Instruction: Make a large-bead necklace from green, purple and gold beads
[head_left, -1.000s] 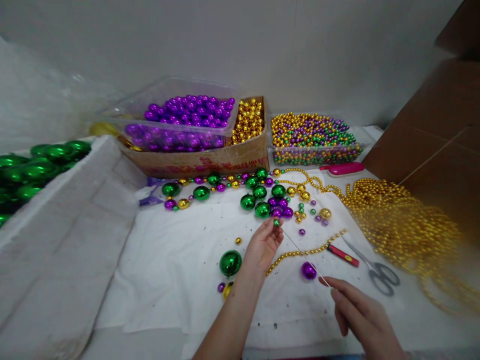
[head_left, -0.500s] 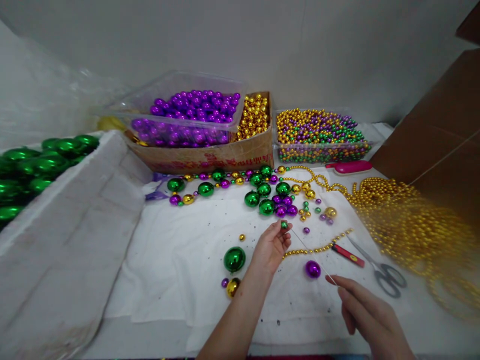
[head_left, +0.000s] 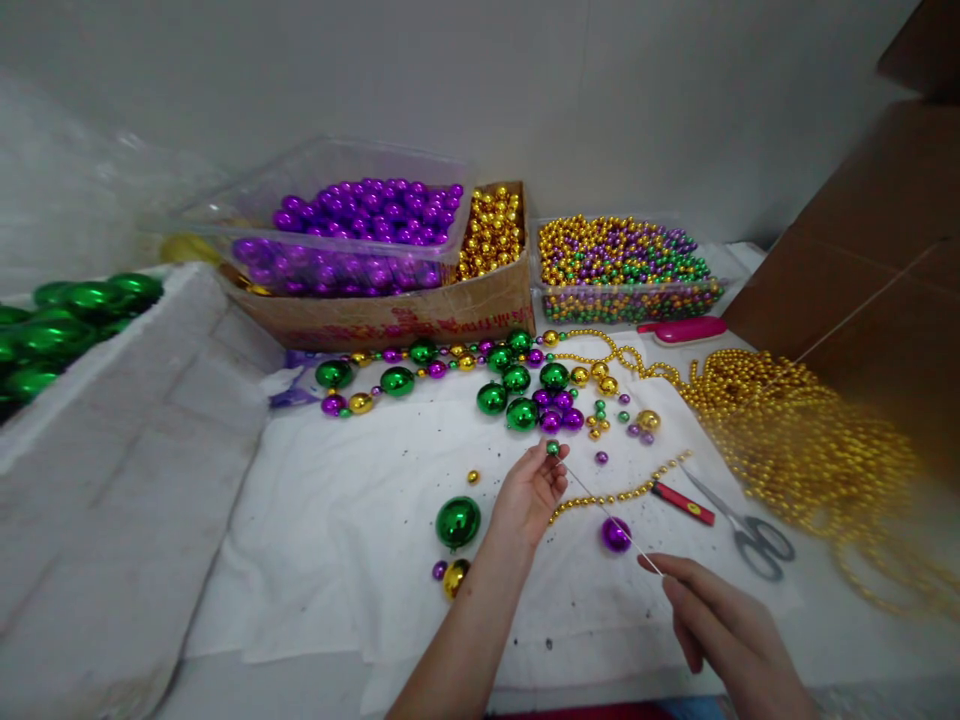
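Observation:
My left hand (head_left: 531, 490) pinches a small green bead (head_left: 553, 448) between thumb and fingertips. From that bead a thin pale string (head_left: 592, 495) runs taut down to my right hand (head_left: 712, 605), whose thumb and forefinger close on it. The string passes in front of a purple ball (head_left: 616, 534) lying on the white cloth (head_left: 337, 530). A short strand of gold beads (head_left: 622, 495) lies behind my left wrist. Left of my forearm rest a large green ball (head_left: 458, 522), a gold ball (head_left: 455, 578) partly covered by the arm, and small loose beads.
Scissors (head_left: 761, 545) and a red lighter (head_left: 684, 503) lie at right, before a heap of gold bead chain (head_left: 795, 430). Behind stand a cardboard box (head_left: 360, 318), a clear tub of mixed beads (head_left: 630, 265) and a pink-handled tool (head_left: 690, 330). A foam box (head_left: 142, 480) flanks the left.
The whole scene has shifted slightly left as the head turned. Both hands keep their hold on the bead and string, with little movement between them.

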